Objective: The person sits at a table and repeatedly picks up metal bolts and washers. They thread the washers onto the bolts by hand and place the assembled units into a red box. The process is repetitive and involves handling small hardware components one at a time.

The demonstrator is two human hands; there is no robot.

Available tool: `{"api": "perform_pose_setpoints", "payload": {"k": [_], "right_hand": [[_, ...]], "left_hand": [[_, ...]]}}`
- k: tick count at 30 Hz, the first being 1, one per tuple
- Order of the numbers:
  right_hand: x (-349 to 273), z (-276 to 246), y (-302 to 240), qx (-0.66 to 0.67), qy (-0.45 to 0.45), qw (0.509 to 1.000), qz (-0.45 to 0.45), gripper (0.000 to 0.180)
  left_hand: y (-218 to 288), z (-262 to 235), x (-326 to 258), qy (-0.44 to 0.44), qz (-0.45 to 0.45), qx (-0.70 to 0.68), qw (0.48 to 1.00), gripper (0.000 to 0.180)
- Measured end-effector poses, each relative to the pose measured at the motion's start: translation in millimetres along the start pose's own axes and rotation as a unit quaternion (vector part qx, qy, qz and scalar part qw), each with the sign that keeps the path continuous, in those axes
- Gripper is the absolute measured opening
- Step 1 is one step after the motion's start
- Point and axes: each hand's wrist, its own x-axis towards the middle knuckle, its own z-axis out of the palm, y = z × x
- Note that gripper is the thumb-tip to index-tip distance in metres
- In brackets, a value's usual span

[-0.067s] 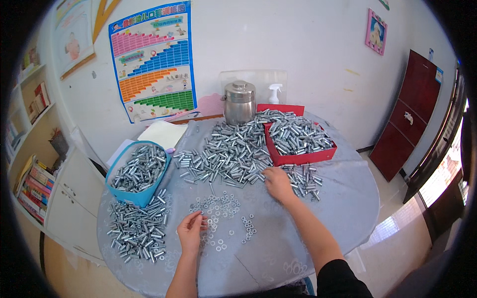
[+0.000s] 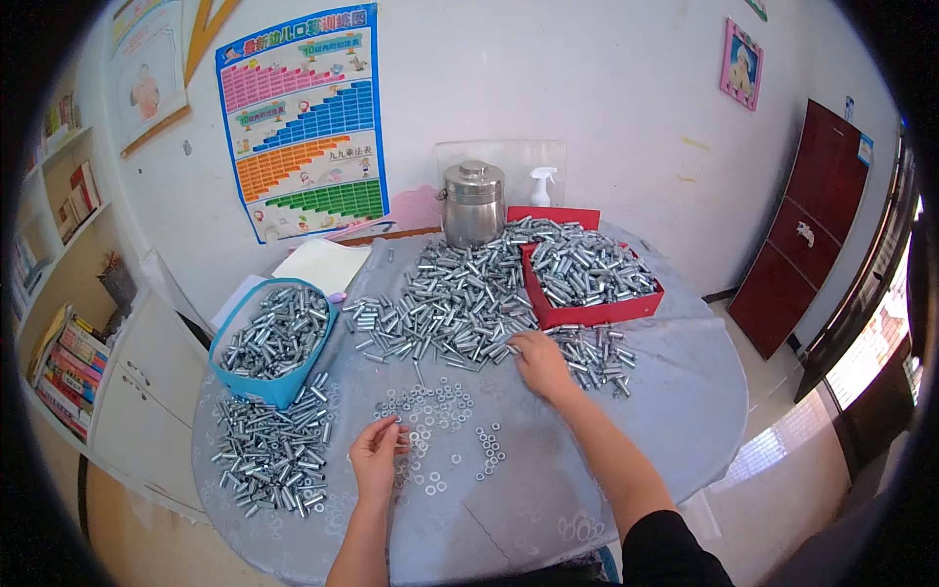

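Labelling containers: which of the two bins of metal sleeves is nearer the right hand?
The red box: its front wall sits just beyond the right hand. The blue bin lies at the table's left edge, closer to the left hand.

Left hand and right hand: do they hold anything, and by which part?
Left hand pinches something small among the flat metal washers; too small to identify. Right hand touches the silver metal bolts; grip unclear.

We see small silver washers (image 2: 438, 411) scattered flat in a loose patch just in front of the big heap of metal sleeves (image 2: 445, 298), and our left hand (image 2: 377, 455) rests at the patch's near left edge, fingers curled on a few. The heap itself is short shiny cylinders lying every way; our right hand (image 2: 538, 360) touches its near right edge.
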Motion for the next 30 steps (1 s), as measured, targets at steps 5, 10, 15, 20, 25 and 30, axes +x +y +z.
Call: {"api": "perform_pose_setpoints", "payload": {"k": [5,10,15,20,25,30], "right_hand": [[2,28,-4,-0.030,-0.082,0.995,0.048,0.022],[-2,31,-10,-0.033,-0.052,0.998,0.029,0.016],[-12,21,-25,0.075,-0.047,0.994,0.070,0.018],[-38,18,-54,0.304,-0.044,0.934,0.182,0.031],[-46,18,-60,0.497,-0.058,0.837,0.220,0.036],[-51,31,-51,0.580,-0.092,0.777,0.225,0.037]], "left_hand": [[-4,-1,2,0.000,0.030,0.028,0.999,0.016],[2,9,-2,0.027,0.086,0.135,0.987,0.014],[-4,22,30,0.007,0.174,0.356,0.918,0.018],[-12,49,93,0.017,0.143,0.523,0.840,0.024],[-31,61,129,0.028,0.047,0.570,0.820,0.027],[-61,49,154,0.070,0.062,0.542,0.835,0.024]]}}
